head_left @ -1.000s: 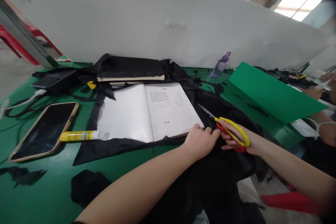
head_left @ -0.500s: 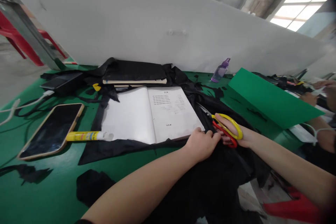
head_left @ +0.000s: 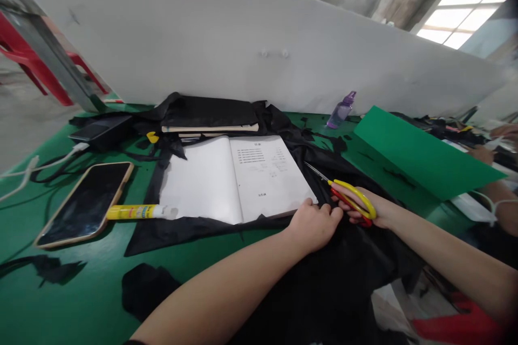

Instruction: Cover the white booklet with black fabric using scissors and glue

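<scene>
My right hand (head_left: 361,204) grips scissors (head_left: 366,200) with one yellow and one red handle loop. Their blades point up and left over black cloth (head_left: 324,153), just right of an open book (head_left: 263,172). At the book's lower right corner, my left hand (head_left: 313,226) has its fingers curled down on the black cloth; the fingertips are partly hidden. The book lies flat on the cloth, a blank page on the left and a printed one on the right. More of the cloth (head_left: 299,291) hangs toward me, below my hands.
On the green table (head_left: 93,285) at left lie a phone (head_left: 87,199), a yellow glue stick (head_left: 133,212) and black scraps (head_left: 56,269). A black-covered book (head_left: 210,110) rests behind. Rightward are a purple bottle (head_left: 340,110), a green board (head_left: 421,153) and another person's hand (head_left: 504,131).
The scissors' handle loops have come closer together and the blades look narrower. My left hand keeps its place at the book's corner. The whole view has shifted slightly.
</scene>
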The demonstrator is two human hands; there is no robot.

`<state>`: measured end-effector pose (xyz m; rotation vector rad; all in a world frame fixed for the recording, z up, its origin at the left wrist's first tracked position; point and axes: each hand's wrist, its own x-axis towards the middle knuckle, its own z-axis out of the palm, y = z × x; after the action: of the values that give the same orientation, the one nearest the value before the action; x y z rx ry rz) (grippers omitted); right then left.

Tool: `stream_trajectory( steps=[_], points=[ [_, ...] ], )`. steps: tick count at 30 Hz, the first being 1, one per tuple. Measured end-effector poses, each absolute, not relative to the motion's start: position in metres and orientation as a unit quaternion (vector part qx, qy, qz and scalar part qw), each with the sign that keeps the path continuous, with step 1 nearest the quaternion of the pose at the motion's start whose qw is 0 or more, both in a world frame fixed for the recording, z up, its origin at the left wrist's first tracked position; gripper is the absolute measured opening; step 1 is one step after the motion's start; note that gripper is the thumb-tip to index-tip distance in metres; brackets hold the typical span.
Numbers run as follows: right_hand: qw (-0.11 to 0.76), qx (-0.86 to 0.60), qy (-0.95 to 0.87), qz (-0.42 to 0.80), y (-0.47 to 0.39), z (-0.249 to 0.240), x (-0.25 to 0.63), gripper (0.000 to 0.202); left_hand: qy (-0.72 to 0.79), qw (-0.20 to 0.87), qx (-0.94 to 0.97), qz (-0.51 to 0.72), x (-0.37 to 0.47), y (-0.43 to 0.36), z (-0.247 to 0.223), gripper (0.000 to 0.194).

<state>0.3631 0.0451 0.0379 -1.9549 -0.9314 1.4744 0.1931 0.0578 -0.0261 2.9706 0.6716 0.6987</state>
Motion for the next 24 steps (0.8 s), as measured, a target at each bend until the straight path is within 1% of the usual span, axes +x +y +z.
stream_trajectory(
  steps=[3,7,12,17,20,24],
  points=[
    [0.265,-0.711,-0.296,0.58,0.041,0.044,0.362,0.045,0.21,0.012,0.952,0.22,0.192,0.058,-0.025,0.016],
    [0.266,-0.674,-0.295,0.623,0.039,0.039,0.368,0.044,0.211,0.017,0.954,0.213,0.192,0.057,-0.023,0.022],
    [0.295,-0.622,-0.293,0.663,0.047,0.03,0.374,0.045,0.213,0.024,0.955,0.203,0.192,0.057,-0.022,0.018],
    [0.308,-0.648,-0.279,0.639,0.061,0.036,0.36,0.053,0.21,0.016,0.957,0.197,0.19,0.057,-0.021,0.019],
    [0.289,-0.681,-0.293,0.606,0.069,0.037,0.356,0.058,0.212,0.014,0.957,0.197,0.19,0.057,-0.021,0.019],
    [0.27,-0.722,-0.332,0.544,0.074,0.029,0.364,0.059,0.215,0.011,0.956,0.202,0.191,0.057,-0.021,0.018]
  ],
)
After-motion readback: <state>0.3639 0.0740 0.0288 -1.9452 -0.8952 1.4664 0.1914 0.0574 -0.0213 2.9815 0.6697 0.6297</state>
